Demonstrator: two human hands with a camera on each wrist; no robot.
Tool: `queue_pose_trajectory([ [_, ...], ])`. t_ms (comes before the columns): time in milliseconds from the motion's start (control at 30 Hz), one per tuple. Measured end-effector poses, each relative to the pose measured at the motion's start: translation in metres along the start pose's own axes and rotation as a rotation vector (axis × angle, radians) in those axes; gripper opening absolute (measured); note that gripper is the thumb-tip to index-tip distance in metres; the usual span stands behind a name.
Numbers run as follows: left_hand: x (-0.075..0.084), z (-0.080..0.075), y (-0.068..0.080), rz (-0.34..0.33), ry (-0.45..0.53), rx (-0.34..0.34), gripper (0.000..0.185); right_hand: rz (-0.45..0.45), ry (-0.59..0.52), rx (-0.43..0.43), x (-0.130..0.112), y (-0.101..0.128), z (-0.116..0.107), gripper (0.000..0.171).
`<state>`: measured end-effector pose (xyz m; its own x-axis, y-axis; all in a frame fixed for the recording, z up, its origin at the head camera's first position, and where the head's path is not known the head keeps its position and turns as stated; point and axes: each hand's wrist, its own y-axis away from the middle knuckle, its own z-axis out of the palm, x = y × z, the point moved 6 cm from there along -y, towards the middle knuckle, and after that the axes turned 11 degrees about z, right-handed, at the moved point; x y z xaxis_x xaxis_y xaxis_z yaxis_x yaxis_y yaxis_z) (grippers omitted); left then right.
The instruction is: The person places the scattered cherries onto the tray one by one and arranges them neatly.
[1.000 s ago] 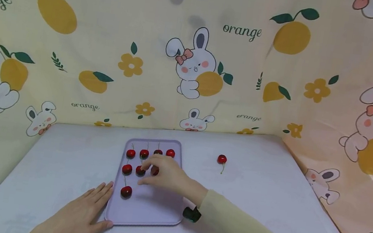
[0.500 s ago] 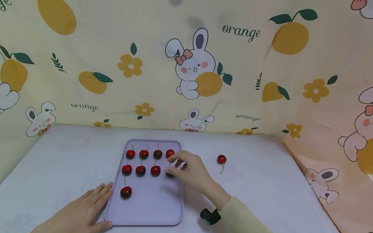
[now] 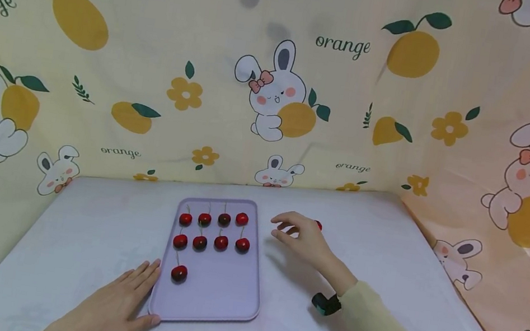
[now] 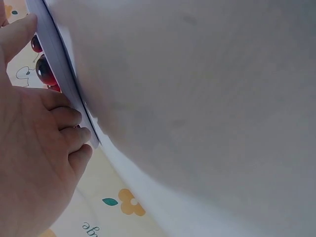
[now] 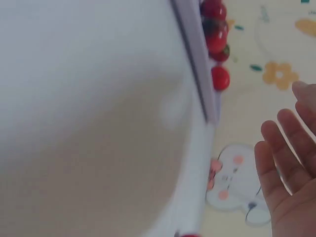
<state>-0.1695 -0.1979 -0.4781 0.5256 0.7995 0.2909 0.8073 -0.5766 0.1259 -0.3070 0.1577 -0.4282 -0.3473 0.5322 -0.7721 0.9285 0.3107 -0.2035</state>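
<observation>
Right hand [image 3: 301, 235], fingers loose and empty, has left the tray [image 3: 204, 309] and now hovers beside the loose cherry [image 3: 319, 225] at 2 o'clock of the tray; a ninth cherry [image 3: 242, 245] newly fills row two. Left hand [image 3: 110, 308] rests flat on the tray's 7 o'clock corner.

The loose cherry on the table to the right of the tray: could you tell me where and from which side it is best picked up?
Probably by the round body of the cherry, pinched from above. It lies alone on the table, apart from the tray, and the open right hand hovering beside it hides most of it, so the stem cannot be seen.
</observation>
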Motion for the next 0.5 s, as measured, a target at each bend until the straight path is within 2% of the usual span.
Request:
queue_pose_trajectory([
  [333,-0.002,0.001,0.000,-0.003,-0.014,0.004,0.103,0.045,0.122,0.000,0.035,-0.003,-0.037,0.028],
  [500,-0.001,0.000,0.000,-0.002,-0.015,0.010,0.102,0.068,0.166,-0.044,0.049,-0.006,-0.052,0.030],
])
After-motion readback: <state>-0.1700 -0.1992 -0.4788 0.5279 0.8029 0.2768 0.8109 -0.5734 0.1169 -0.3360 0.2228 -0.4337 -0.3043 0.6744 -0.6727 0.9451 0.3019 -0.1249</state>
